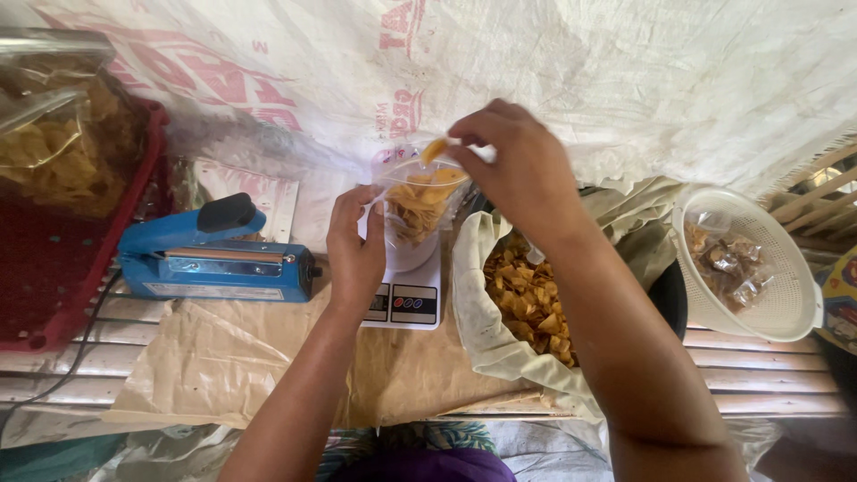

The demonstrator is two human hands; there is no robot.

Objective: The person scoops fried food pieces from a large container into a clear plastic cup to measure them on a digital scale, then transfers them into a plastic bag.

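Head view: we observe the left hand [354,245] grasping the side of a small clear bag [420,201] partly filled with yellow chips, which stands on a white digital scale [406,295]. The right hand [522,170] hovers over the bag's mouth, fingers pinched on a single chip [434,150]. Just right of the scale we note a large cloth-lined sack [500,303] of chips, open at the top. A blue heat sealer [210,259] lies left of the scale on brown paper [223,357]. A red basket [54,259] sits at far left, a white colander [759,268] with packets at right; their contents appear to be snacks, though the view is unclear.
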